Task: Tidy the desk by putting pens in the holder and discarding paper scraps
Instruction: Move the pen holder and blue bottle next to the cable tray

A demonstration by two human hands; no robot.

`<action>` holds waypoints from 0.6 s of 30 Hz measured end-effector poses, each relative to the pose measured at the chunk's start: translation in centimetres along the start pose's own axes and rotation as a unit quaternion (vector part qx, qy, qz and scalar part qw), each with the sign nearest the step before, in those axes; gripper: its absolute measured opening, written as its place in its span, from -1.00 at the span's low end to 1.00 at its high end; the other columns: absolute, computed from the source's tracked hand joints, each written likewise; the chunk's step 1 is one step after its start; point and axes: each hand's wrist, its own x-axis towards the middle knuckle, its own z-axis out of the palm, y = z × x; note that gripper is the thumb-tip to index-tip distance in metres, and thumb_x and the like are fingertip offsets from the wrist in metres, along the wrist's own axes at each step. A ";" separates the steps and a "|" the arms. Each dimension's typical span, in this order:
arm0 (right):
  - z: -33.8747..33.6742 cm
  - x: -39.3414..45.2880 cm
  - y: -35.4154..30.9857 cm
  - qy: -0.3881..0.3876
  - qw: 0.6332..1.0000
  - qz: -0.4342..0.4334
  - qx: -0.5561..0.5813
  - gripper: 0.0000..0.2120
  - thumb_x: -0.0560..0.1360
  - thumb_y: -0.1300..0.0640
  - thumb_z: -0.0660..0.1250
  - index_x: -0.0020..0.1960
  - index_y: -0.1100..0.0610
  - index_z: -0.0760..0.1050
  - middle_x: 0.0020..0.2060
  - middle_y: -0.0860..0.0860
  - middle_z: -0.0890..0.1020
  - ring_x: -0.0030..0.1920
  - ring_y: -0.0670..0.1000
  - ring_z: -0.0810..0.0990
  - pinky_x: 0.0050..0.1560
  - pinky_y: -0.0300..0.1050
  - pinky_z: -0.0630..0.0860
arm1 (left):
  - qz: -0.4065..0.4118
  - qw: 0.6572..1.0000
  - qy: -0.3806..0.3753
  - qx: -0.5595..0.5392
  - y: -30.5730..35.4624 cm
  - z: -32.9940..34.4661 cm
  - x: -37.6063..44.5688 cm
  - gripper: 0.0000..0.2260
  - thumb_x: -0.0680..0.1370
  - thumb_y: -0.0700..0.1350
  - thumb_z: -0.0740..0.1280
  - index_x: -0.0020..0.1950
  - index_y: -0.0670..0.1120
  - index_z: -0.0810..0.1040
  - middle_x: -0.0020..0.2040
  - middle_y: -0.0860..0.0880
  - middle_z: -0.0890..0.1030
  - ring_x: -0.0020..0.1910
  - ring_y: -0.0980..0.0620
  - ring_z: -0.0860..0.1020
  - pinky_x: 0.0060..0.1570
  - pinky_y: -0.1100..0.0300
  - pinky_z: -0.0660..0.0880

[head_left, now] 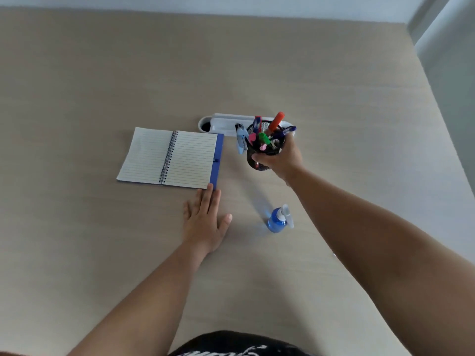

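A black mesh pen holder stands right of centre on the desk, and my right hand is wrapped around its side. Several pens and markers stick out of it: orange, green, pink and blue ones. A light-blue stapler leans at the holder's left rim. My left hand lies flat on the desk with fingers spread, its fingertips touching the lower right corner of an open spiral notebook. No paper scraps are visible.
The beige desk stretches wide around the objects. A white cable grommet tray sits behind the holder. A small blue pump bottle stands between my two arms. The desk's right edge runs diagonally at far right.
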 end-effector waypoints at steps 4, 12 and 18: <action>2.4 2.5 -0.3 -0.021 1.000 -0.011 0.002 -0.34 0.12 0.00 0.59 0.11 0.00 0.35 -0.05 -0.11 0.60 -0.03 -0.08 0.61 -0.04 -0.02 0.61 | 0.001 1.000 0.002 -0.001 -0.1 0.2 0.1 -0.35 0.54 0.31 -0.07 0.56 0.10 -0.14 0.59 0.11 -0.19 0.57 -0.03 -0.10 0.47 -0.20 -0.08; 3.9 3.1 1.1 -0.030 0.999 -0.001 -0.010 -0.35 0.13 0.00 0.62 0.09 -0.04 0.34 -0.12 -0.29 0.53 -0.11 -0.28 0.52 -0.19 -0.32 0.44 | -0.001 1.000 0.009 0.007 -0.1 0.4 0.1 -0.35 0.54 0.30 -0.05 0.56 0.09 -0.09 0.60 0.08 -0.13 0.57 -0.04 -0.07 0.47 -0.19 -0.06; 1.3 0.7 3.3 -0.070 0.997 0.039 -0.001 -0.23 0.36 0.32 0.49 0.45 0.09 0.20 0.41 0.03 0.34 0.26 0.03 0.41 0.03 -0.07 0.49 | -0.001 1.000 0.007 0.004 -0.2 0.2 -0.1 -0.35 0.53 0.31 -0.04 0.56 0.11 -0.11 0.60 0.11 -0.14 0.57 -0.02 -0.09 0.48 -0.18 -0.08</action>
